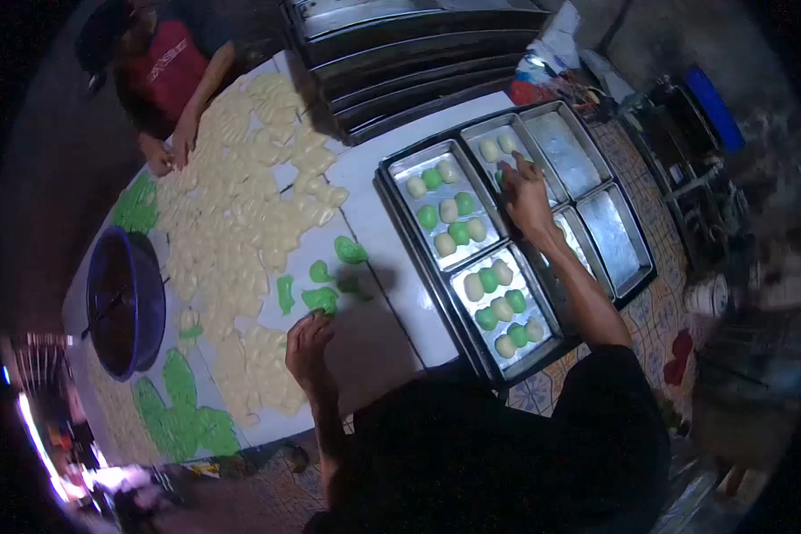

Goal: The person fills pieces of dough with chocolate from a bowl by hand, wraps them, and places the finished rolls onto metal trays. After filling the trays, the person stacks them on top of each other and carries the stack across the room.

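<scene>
1. Head view: a white desk (378, 222) is seen from above, largely covered by cream dough pieces (240, 196) and patches of green dough (182, 414).
2. A large dark tray (400, 231) is set at the desk's far edge; six metal pans are held in it, three of them filled with cream and green dough balls (449, 212).
3. A dark blue bowl (125, 298) is placed at the desk's left end.
4. A second person's hands (171, 151) are rested on the cream dough at the far corner.
5. The right hand (527, 198) is extended over a part-filled pan (510, 151), fingers bent down; its grip cannot be told.
6. The left hand (308, 349) is laid on the desk, its grip loosely open and empty, just beside a green dough piece (320, 299).
</scene>
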